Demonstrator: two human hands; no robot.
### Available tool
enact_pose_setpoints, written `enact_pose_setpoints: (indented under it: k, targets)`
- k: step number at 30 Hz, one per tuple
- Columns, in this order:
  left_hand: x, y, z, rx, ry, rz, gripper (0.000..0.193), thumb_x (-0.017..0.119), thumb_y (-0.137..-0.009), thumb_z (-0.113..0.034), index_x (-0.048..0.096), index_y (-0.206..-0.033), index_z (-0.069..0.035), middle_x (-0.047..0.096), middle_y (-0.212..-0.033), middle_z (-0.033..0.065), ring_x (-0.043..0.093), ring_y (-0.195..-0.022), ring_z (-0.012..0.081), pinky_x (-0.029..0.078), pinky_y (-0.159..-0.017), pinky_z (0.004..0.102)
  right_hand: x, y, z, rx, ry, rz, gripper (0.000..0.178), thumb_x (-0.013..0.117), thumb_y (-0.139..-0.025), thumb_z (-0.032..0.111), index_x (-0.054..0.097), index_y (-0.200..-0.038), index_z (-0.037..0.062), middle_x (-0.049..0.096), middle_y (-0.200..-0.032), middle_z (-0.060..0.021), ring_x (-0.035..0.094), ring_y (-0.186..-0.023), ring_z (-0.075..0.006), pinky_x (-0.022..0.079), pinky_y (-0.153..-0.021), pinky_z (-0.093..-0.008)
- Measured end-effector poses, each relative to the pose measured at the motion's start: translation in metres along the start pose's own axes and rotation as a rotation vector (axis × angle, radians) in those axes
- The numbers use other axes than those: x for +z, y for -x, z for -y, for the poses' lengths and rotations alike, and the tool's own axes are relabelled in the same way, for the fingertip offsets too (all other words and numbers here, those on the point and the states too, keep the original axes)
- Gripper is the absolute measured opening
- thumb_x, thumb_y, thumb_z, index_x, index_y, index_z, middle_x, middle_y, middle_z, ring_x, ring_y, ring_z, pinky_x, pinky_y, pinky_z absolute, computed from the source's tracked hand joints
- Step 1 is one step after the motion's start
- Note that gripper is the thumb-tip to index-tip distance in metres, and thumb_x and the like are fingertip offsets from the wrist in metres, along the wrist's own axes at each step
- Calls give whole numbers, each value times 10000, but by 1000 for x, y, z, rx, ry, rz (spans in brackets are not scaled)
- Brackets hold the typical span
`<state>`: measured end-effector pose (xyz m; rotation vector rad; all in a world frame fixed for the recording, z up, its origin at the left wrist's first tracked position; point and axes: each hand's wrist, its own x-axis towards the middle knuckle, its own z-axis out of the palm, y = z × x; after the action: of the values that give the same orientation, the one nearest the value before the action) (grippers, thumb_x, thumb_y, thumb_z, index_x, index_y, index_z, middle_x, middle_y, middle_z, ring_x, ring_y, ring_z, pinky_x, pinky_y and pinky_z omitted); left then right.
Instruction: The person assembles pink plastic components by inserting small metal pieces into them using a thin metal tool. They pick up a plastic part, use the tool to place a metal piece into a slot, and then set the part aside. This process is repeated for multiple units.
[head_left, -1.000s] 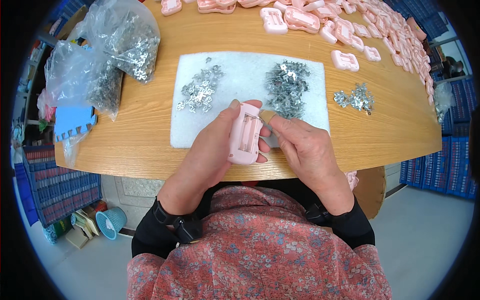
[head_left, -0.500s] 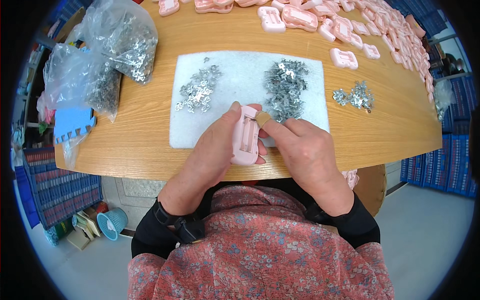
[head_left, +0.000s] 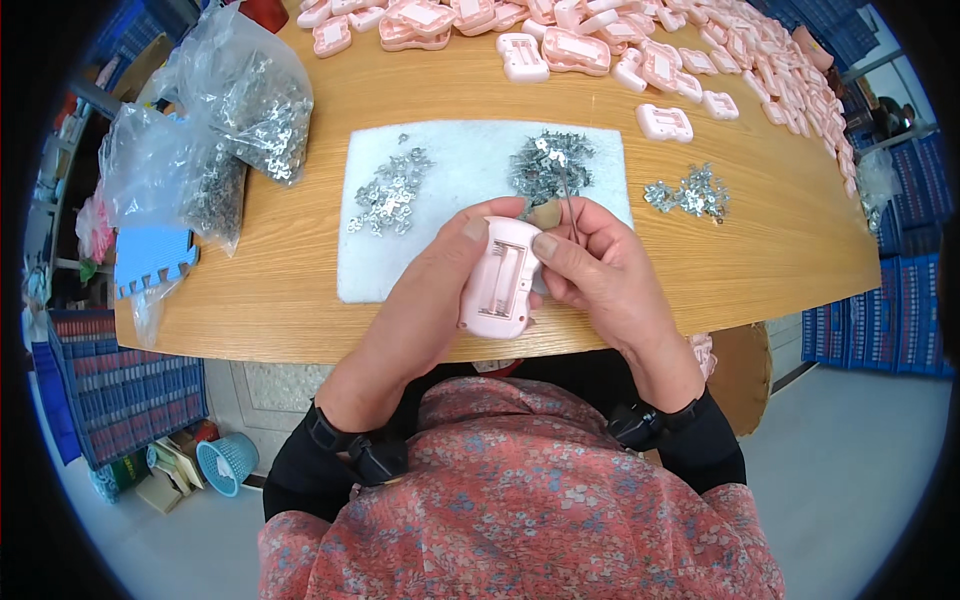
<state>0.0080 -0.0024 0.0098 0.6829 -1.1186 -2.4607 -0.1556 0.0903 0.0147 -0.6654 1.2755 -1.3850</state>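
Note:
A pale pink plastic battery case (head_left: pixel 487 290) is held tilted over the near edge of the foam sheet, its long battery slot facing up. My left hand (head_left: pixel 420 290) is closed round its left side, thumb on the upper corner. My right hand (head_left: pixel 600 268) pinches its upper right edge, thumb on top. A thin metal tool (head_left: pixel 572 218) sticks up from between the right fingers; its exact kind is hard to make out. One right finger wears a tan cover (head_left: pixel 545 214). Just beyond lies a dense heap of small metal contact pieces (head_left: pixel 552 165).
The white foam sheet (head_left: pixel 465 160) also bears a looser pile of metal pieces (head_left: pixel 390 195) at left. Another small pile (head_left: pixel 700 192) lies right of it. Many pink cases (head_left: pixel 665 122) cover the far right. Clear bags of metal parts (head_left: pixel 265 120) and a blue foam tile (head_left: pixel 150 258) are at left.
My right hand has turned over, from working at the slot's top to gripping the case's edge, and the metal tool now points away. The view has shifted slightly.

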Motion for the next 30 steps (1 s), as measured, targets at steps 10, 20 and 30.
enact_pose_setpoints:
  k: [10,20,30]
  targets:
    - [-4,-3,-8,209,-886,70,351,427,-997,-51,506,-1336,-13,632,-1107,48,590,-896,90,496,-777,245,-6,4,14,-62,286,-15,206,656,-932,121,611,-1091,-3,584,-802,41,483,-669,-12,394,-586,-177]
    - [-7,-5,-7,-95,185,147,382,445,-1044,-304,484,-1346,-74,564,-865,63,561,-720,182,470,-620,307,3,14,2,-200,299,-88,250,530,-1008,126,622,-1211,11,620,-855,-24,558,-769,-75,472,-709,-237]
    - [-2,-9,-5,-148,177,115,444,502,-1025,-375,484,-1351,-75,547,-855,32,532,-672,144,444,-594,282,4,13,-4,-716,905,-35,242,642,-837,11,673,-1076,19,599,-794,-98,627,-696,-229,504,-615,-323]
